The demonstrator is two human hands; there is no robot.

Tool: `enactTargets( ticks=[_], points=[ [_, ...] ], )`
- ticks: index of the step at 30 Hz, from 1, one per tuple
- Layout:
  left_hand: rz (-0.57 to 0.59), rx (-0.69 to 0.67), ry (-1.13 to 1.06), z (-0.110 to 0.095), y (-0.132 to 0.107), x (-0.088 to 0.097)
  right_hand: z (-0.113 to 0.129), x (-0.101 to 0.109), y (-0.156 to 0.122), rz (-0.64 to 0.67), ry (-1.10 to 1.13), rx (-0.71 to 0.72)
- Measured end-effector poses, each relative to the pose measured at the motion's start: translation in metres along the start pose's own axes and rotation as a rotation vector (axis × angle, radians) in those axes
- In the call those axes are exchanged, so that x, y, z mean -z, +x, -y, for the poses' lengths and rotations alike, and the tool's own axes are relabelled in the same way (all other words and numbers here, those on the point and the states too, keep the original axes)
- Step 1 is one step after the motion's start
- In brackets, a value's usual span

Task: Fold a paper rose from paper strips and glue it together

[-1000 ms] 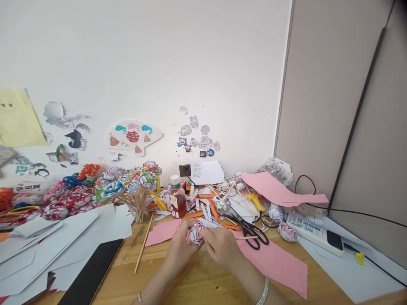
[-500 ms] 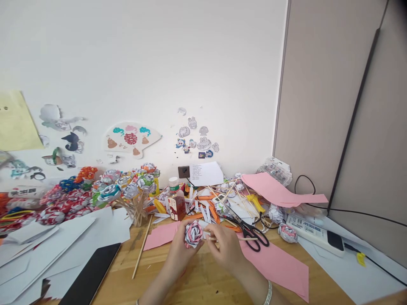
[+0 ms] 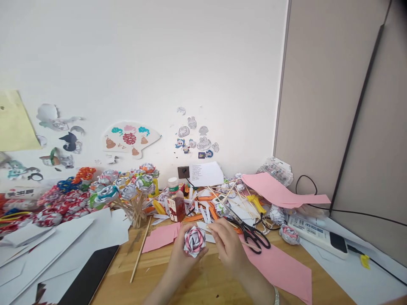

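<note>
Low in the middle of the head view, my left hand (image 3: 182,254) is closed around a folded paper rose (image 3: 194,242) in pink and white, its petals turned toward me. My right hand (image 3: 228,245), just right of the rose and apart from it, has its fingers pinched on a thin wooden stick (image 3: 249,243). The stick's far end shows past the hand, over the black scissors (image 3: 254,237); the middle is hidden by my fingers. Pink paper (image 3: 282,271) lies on the table under and beside my right hand.
Behind my hands are a bottle of red liquid (image 3: 176,203) and a heap of paper strips (image 3: 203,207). Finished paper flowers (image 3: 108,192) stand at left. A black tablet-like slab (image 3: 90,275), white sheets (image 3: 63,250) and a loose stick (image 3: 140,250) lie nearby. A power strip (image 3: 318,237) sits at right.
My right hand has drawn slightly away from the rose to the right, and the stick now tilts. The rose has turned to face me more squarely.
</note>
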State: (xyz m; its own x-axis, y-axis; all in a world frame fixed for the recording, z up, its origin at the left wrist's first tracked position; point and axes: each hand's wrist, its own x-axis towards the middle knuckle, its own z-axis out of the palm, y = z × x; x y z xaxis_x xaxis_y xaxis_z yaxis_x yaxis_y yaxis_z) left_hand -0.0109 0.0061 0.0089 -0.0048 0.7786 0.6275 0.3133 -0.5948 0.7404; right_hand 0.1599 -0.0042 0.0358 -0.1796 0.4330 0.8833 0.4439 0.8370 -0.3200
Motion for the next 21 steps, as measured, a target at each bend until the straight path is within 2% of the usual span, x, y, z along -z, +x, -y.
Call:
enactTargets(
  ticks=[2,4,11,15,21],
  points=[
    [-0.015,-0.006,0.011,0.000,-0.002,-0.001,-0.001,-0.003,-0.002,-0.024,-0.086,0.004],
    [-0.030,-0.017,0.016,-0.002,-0.003,-0.002,0.000,-0.007,-0.004,-0.038,-0.088,-0.066],
    [-0.028,-0.045,-0.002,-0.012,-0.001,-0.005,0.008,-0.017,-0.005,-0.013,0.166,-0.334],
    [-0.046,-0.040,-0.012,-0.006,-0.002,-0.008,0.009,-0.016,-0.004,0.012,0.258,-0.412],
    [0.009,0.024,-0.010,0.008,-0.008,-0.011,0.005,-0.016,-0.004,-0.011,0.214,-0.434]
  ],
)
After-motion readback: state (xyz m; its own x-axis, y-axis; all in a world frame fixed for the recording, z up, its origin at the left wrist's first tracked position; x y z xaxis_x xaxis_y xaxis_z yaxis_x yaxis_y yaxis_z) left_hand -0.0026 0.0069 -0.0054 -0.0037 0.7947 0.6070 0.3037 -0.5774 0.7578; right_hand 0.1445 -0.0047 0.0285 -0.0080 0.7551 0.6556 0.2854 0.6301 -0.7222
